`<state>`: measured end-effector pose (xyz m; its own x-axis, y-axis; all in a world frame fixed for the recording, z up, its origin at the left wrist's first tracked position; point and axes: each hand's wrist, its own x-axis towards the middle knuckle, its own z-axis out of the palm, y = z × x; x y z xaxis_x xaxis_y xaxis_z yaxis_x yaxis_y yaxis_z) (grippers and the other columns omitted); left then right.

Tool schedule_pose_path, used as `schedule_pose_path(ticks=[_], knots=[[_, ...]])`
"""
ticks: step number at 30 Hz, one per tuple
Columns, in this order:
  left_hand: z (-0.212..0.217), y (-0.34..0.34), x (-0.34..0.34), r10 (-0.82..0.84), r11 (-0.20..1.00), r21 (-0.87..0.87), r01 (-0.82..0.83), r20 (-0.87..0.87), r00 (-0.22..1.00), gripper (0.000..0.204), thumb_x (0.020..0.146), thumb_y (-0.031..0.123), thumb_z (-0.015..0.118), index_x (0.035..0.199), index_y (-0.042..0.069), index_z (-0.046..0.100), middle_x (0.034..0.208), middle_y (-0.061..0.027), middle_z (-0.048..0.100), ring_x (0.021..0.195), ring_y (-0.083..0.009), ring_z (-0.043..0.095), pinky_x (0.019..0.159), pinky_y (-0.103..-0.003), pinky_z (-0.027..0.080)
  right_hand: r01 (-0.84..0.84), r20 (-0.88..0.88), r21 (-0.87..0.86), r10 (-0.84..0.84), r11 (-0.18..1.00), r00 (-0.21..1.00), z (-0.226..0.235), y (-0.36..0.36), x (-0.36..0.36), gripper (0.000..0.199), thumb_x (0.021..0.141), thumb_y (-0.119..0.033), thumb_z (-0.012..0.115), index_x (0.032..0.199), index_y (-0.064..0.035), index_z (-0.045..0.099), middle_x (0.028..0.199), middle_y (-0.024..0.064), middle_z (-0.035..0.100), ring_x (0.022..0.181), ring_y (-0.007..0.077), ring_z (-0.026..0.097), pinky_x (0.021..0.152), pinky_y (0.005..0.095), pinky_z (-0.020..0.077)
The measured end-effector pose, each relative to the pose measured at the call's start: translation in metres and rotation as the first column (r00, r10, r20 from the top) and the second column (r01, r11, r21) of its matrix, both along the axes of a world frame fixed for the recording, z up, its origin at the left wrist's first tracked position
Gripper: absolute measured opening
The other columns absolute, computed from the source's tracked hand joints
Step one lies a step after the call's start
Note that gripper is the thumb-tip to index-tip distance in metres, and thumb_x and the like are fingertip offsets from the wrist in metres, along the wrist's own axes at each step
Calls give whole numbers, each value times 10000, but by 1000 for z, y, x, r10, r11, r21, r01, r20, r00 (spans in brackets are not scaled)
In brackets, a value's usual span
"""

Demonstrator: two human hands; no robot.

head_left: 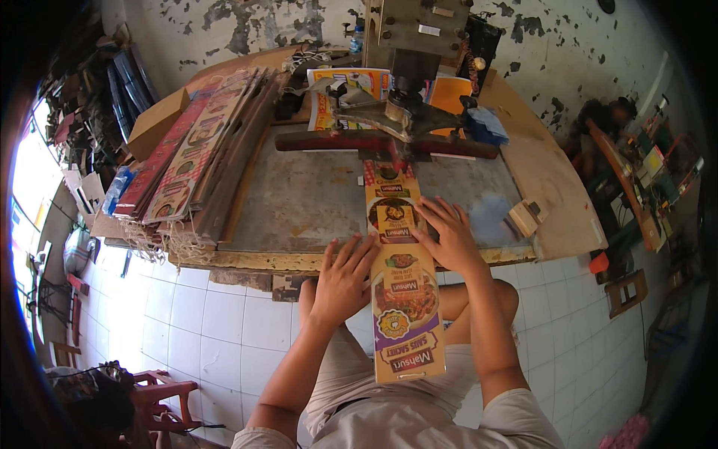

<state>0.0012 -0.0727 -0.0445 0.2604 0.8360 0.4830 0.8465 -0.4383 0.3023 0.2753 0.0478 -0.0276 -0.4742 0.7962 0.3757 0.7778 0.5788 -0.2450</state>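
Observation:
A long yellow printed cardboard strip (pixel 409 318) with food pictures runs from under the machine's press arm (pixel 400 146), across the metal table top, over the front edge and above my lap. My left hand (pixel 345 275) rests along the strip's left edge with its fingers stretched toward the machine. On the opposite edge lies my right hand (pixel 449 233), fingers spread, thumb reaching onto the printed face. Neither hand is closed around the strip. The strip's far end sits beneath the dark red bar (pixel 336 141) and is partly hidden.
Stacked printed strips with strings (pixel 206 146) lie at the table's left, beside an open cardboard box (pixel 158 123). A wooden block (pixel 526 218) stands near the right edge. Behind the press are colourful printed sheets (pixel 348 77) and a blue cloth-like bundle (pixel 488 126). A red stool (pixel 161 400) stands lower left.

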Motion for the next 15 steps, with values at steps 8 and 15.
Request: schedule_pose_path(ticks=[8, 15], knots=[[-11, 2, 8, 47, 995, 87, -53, 71, 996, 648, 883, 65, 722, 1518, 148, 627, 1636, -24, 614, 1516, -287, 554, 1274, -558, 348, -5, -71, 6, 6, 1000, 997, -2, -4, 1, 609, 1092, -457, 696, 1588, -115, 611, 1691, 107, 546, 1593, 339, 451, 1321, 572, 303], [-11, 4, 11, 85, 990, 105, -90, 52, 995, 623, 883, 22, 688, 1491, 152, 659, 1618, 0, 646, 1491, -270, 586, 1247, -520, 353, -2, -99, 3, 2, 1000, 995, -1, -4, 0, 598, 1078, -431, 720, 1567, -101, 628, 1677, 109, 560, 1580, 346, 468, 1302, 573, 328]])
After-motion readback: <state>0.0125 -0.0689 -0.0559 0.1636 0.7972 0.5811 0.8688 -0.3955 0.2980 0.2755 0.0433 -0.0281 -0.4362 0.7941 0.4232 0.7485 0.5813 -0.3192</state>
